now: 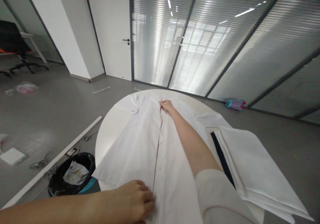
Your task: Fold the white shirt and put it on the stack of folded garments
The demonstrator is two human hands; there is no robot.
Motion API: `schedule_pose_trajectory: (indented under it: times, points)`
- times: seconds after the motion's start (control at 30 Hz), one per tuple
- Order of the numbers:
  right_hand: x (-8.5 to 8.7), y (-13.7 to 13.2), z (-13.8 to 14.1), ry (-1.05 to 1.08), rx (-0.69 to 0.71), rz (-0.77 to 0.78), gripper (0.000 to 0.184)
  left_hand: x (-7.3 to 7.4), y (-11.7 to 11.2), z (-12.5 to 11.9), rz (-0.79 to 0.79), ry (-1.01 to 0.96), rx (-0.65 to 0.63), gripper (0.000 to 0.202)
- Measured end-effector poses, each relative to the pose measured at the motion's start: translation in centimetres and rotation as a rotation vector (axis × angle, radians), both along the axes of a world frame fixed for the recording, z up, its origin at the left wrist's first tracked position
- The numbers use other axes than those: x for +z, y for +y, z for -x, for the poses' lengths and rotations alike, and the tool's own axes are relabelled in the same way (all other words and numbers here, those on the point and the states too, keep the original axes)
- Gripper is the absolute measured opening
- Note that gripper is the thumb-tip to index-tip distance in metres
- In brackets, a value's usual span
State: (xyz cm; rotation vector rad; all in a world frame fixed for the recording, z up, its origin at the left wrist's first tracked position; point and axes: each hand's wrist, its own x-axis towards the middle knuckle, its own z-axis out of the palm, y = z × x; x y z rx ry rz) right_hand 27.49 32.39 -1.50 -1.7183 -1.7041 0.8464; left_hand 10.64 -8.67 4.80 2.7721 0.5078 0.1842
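A white button-up shirt [140, 144] lies spread flat, front up, on a round white table [110, 124]. My right hand [167, 105] reaches to the far end and pinches the shirt's placket near the collar. At the near hem, my left hand [133, 199] presses down on the cloth with fingers curled, beside the button line. The right forearm lies across the shirt's right half, with its white sleeve pushed up.
A stack of folded white garments [255, 167] with a dark strip [221, 157] sits on the table's right side. A black bin [72, 177] stands on the floor to the left. A glass partition wall and a white door [112, 30] lie beyond.
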Motion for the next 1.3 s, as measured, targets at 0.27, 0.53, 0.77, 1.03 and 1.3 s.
schedule_pose_trajectory:
  times: [0.27,0.53,0.77,1.03,1.3]
  points:
    - [-0.9,0.3,0.3,0.007,-0.033,-0.049,0.031,0.4,-0.1,0.4,0.057,-0.145,-0.083,0.008]
    - [-1.4,0.6,-0.5,-0.022,-0.062,-0.075,0.028,-0.2,0.1,-0.2,0.168,-0.24,-0.153,0.014]
    - [-0.7,-0.1,-1.0,-0.051,-0.079,-0.098,0.021,-1.4,0.3,-0.5,0.227,-0.28,-0.167,0.02]
    - [-0.8,-0.1,-1.0,-0.078,-0.089,-0.081,0.019,-3.0,0.1,-0.7,0.381,-0.344,-0.124,0.023]
    - [-0.2,-0.5,-0.8,-0.132,-0.087,-0.064,0.015,-3.7,0.0,-1.6,0.356,-0.375,-0.12,0.027]
